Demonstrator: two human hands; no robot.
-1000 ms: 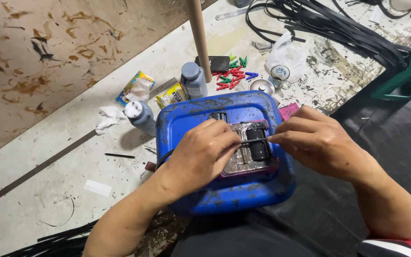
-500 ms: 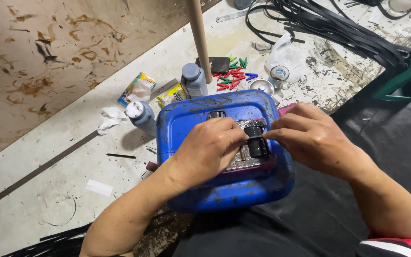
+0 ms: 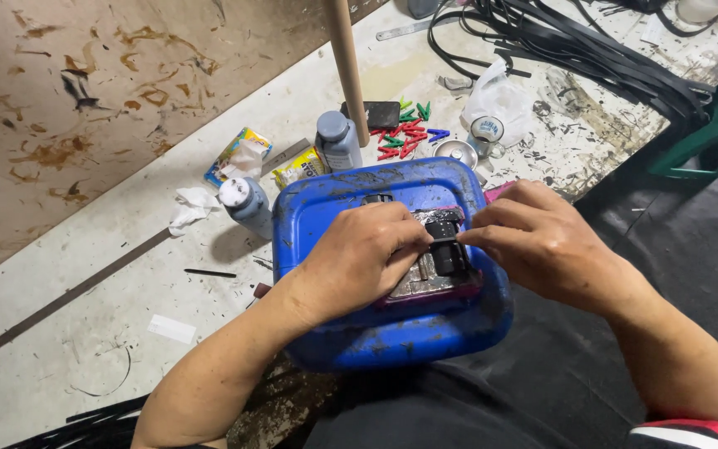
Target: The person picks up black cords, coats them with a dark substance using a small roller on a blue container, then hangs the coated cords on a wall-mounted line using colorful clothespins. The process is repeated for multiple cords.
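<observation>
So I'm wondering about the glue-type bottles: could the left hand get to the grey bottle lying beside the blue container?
Probably yes: the grey bottle lies on open floor just left of the blue container, and nothing stands between it and the left hand.

The can (image 3: 392, 333) is blue plastic, smooth but smeared with dark dirt. On it lies a dull, scratched metal plate (image 3: 425, 278), and a black matt plastic part (image 3: 446, 249) rests on that. The pole (image 3: 347, 66) is bare, smooth wood. The board (image 3: 85, 100) is rough brown chipboard with stains. The bottles (image 3: 338, 141) are grey matt plastic. The bag (image 3: 500, 100) is thin, crinkled plastic.
</observation>
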